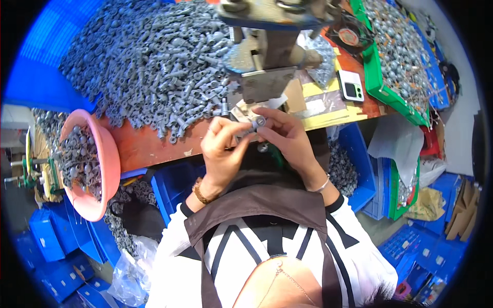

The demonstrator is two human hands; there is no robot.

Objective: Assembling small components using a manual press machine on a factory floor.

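Between both hands is a small grey plastic fitting (258,122) with a round end, held above the front edge of the bench. My left hand (222,149) pinches it from the left with thumb and forefinger, its other fingers curled. From the right, my right hand (287,134) grips the same fitting between thumb and fingers. Just beyond the hands stands a bench press with a metal block (268,84). A large heap of similar grey fittings (159,66) spreads over the bench on the left, reaching close to my left hand.
A pink basin (110,164) of grey parts stands at the left bench end. Right of the press lie a phone (351,86) and yellow-edged sheets (328,110). A green tray (374,72) holds small parts with wires. Blue bins (365,164) stand below the bench.
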